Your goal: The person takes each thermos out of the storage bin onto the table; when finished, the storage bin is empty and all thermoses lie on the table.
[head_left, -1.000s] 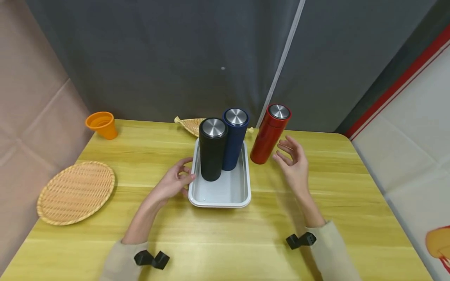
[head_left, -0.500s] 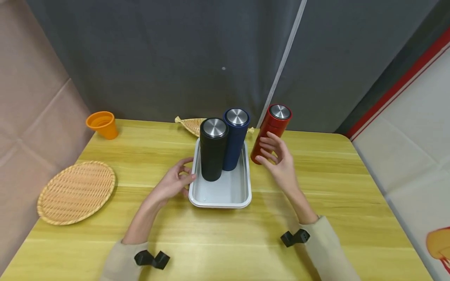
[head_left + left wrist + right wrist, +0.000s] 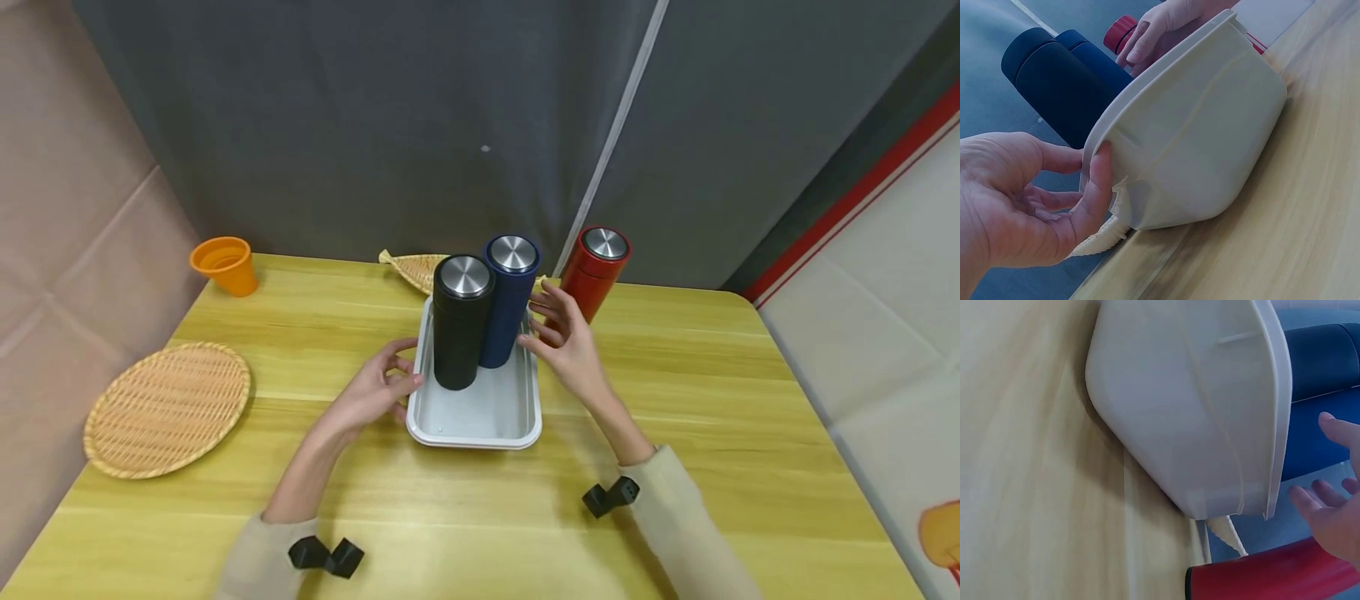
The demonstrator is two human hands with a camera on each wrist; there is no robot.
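Note:
A white plastic basin stands on the table, holding an upright black thermos flask and a dark blue thermos flask, both with shiny steel-topped lids. At the basin's left side, my left hand pinches the rim, with one finger against the outer wall in the left wrist view. My right hand reaches over the right rim, its thumb and fingers spread apart beside the blue flask. Behind that hand stands a red thermos flask, its lower part hidden by the hand in the head view.
A round woven tray lies at the table's left, with an orange cup behind it. Behind the basin a small boat-shaped woven basket is partly hidden. A dark grey panel closes off the back edge.
My right hand has moved left, from beside the red flask, past its front, to the blue flask and the basin's right rim. The left hand and the flasks have stayed in place.

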